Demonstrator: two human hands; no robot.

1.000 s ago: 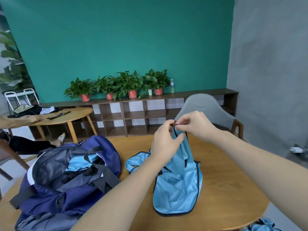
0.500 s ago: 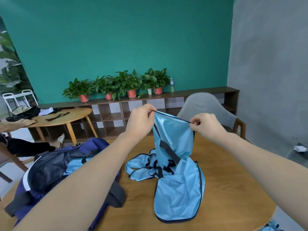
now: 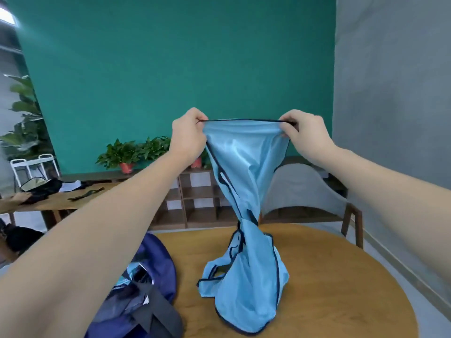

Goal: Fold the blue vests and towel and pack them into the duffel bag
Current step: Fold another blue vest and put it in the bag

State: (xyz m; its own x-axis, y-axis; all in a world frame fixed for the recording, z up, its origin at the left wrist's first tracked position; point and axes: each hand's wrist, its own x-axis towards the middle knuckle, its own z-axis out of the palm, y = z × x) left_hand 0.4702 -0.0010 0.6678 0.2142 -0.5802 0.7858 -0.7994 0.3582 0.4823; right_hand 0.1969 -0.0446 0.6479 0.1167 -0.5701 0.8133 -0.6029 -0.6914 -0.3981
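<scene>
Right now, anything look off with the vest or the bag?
Yes. The blue vest, stretched by its hem between the left hand and right hand, is twisted into a tight knot mid-length, with its lower half slumped on the table. The duffel bag gapes open; nothing spilled.

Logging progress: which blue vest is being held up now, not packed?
The blue vest stretched between left hand and right hand; other blue fabric lies inside the duffel bag.
</scene>
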